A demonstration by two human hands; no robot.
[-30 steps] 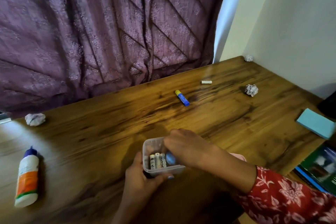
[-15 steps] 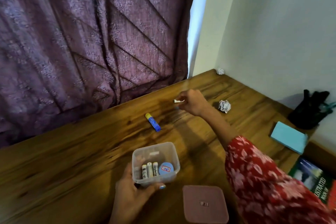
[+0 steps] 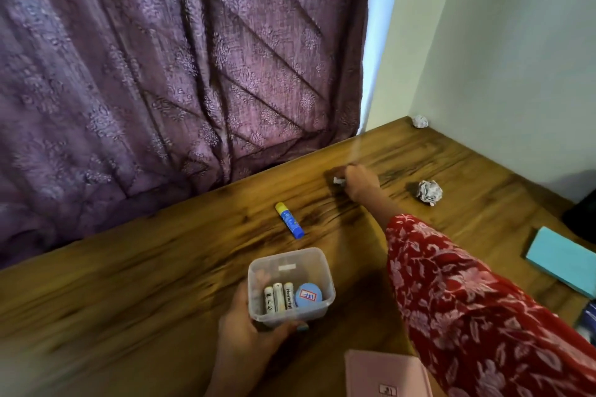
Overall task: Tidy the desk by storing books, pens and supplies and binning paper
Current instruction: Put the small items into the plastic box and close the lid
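Note:
My left hand (image 3: 248, 337) grips a clear plastic box (image 3: 290, 287) on the wooden desk (image 3: 129, 284); inside lie white sticks and a round blue tin. My right hand (image 3: 358, 182) is stretched to the far side of the desk, fingers pinching a small white stick (image 3: 338, 181). A blue glue stick with a yellow cap (image 3: 289, 220) lies between the box and that hand. One crumpled paper ball (image 3: 429, 192) sits right of my right hand, another paper ball (image 3: 420, 121) in the far corner.
The box's pink lid (image 3: 387, 375) lies at the near edge. A turquoise notepad (image 3: 562, 259) and a book's edge (image 3: 588, 316) are at the right, with a dark object (image 3: 582, 219) against the wall. A purple curtain (image 3: 177, 58) hangs behind the desk.
My right hand left the box and reached across the desk to the small white stick, closing on it. My left hand kept hold of the box. The view swung to the right.

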